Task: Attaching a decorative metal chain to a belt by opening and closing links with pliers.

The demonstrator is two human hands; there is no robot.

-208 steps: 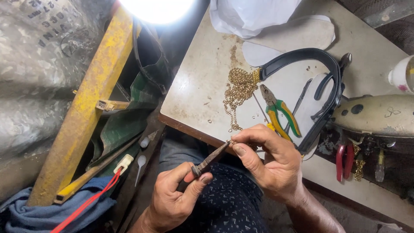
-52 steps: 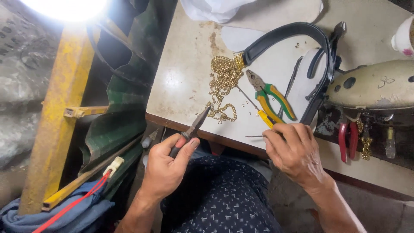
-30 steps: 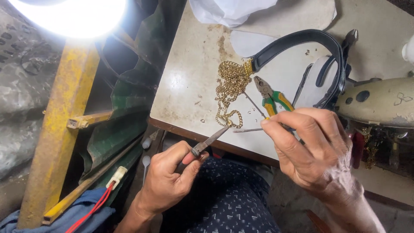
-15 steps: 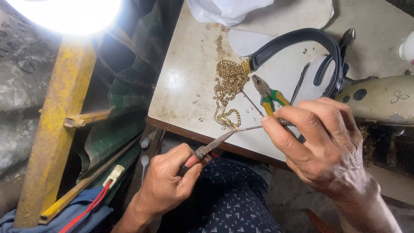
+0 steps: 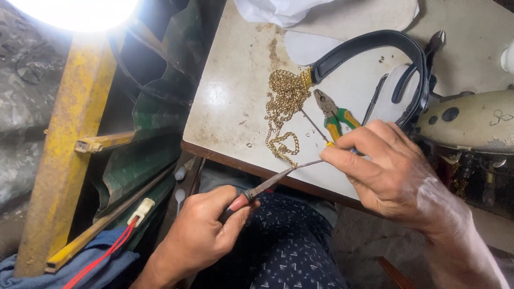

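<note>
My left hand (image 5: 206,235) grips a slim pointed pair of pliers (image 5: 262,187) whose tip reaches up to the table's front edge. My right hand (image 5: 385,168) pinches a thin metal pin (image 5: 309,164) that meets the plier tip. Just beyond lies a heap of gold chain (image 5: 284,104), its loose end trailing toward the tip. The chain is joined to a black strap (image 5: 375,43) curving across the table.
Green-and-yellow handled pliers (image 5: 334,115) lie beside the chain on the worn white table (image 5: 230,96). A sewing machine body (image 5: 471,120) stands at right. A yellow metal frame (image 5: 64,139), green sheet and red wire are at left, under a bright lamp (image 5: 80,10).
My right hand picked the pin up from the table and brought it to the plier tip. My left hand shifted the pliers lower and toward the table edge.
</note>
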